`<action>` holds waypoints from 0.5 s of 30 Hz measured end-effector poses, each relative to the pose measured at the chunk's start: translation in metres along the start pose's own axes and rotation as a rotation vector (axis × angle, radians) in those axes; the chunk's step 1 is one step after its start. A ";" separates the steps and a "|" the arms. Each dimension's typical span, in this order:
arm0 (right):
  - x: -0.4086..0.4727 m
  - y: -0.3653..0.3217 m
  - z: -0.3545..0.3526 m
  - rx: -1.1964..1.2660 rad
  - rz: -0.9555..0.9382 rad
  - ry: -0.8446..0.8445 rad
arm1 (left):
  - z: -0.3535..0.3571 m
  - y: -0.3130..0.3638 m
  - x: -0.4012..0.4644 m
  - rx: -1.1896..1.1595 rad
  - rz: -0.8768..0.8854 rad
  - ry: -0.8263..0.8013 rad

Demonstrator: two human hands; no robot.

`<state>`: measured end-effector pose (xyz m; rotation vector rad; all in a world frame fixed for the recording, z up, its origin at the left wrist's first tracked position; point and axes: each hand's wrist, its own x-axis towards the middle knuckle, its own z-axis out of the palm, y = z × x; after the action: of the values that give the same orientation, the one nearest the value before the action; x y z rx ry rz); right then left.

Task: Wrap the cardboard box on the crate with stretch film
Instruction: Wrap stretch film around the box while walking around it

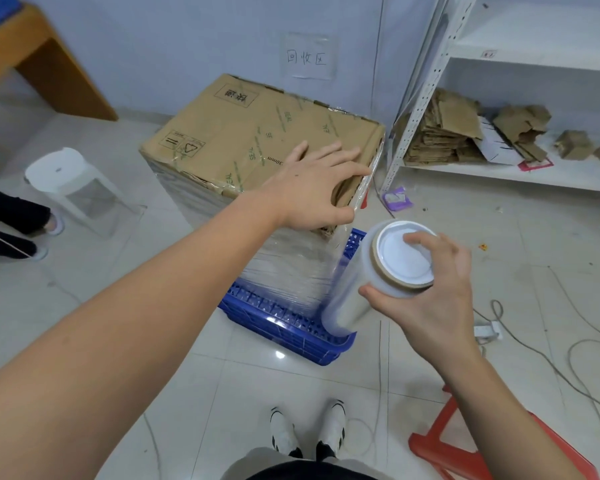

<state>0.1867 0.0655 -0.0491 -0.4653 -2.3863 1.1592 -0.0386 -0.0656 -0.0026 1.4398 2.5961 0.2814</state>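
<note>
The brown taped cardboard box (257, 140) is seated on the blue slatted plastic crate (291, 327), on the tiled floor (222, 393) near the far wall. Its near sides are already covered with clear stretch film (284, 261), which also laps over the crate's upper edge.

The left hand (312, 188) is laid on the box top at the near right corner, fingers spread and relaxed, nothing gripped. The white roll of stretch film (368, 282) is held upright just right of the crate by the right hand (426, 299): fingers curled round the top end, one fingertip set in the core cap.

Risks, as judged from here:
- Film is drawn taut from roll to box corner; a snap or tear at the corner is likely if tension is jerked.
- The box could be dragged or twisted on the crate if the left hand is lifted while film is pulled.
- The roll is held at one end only; a slip or tilt would cause bunching.
- Loose grey cables (551, 358) and a red plastic stool (482, 445) lie on the floor to the right: a trip hazard if the box is circled.
</note>
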 end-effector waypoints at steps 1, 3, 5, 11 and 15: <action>0.003 0.002 0.000 -0.012 0.011 0.004 | 0.000 0.000 0.000 -0.004 0.001 0.000; 0.008 0.004 0.000 -0.022 0.036 0.002 | 0.001 0.000 0.001 -0.005 0.002 0.001; 0.012 0.007 0.001 -0.026 0.057 -0.014 | 0.002 0.000 0.001 -0.005 0.001 -0.001; 0.024 0.011 -0.009 -0.045 0.056 -0.115 | 0.003 -0.001 0.001 -0.013 0.003 0.005; 0.036 0.019 -0.022 -0.062 0.015 -0.232 | 0.003 -0.001 0.001 -0.019 0.001 0.015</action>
<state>0.1693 0.1083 -0.0437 -0.3881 -2.6263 1.2070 -0.0391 -0.0653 -0.0061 1.4387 2.5974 0.3171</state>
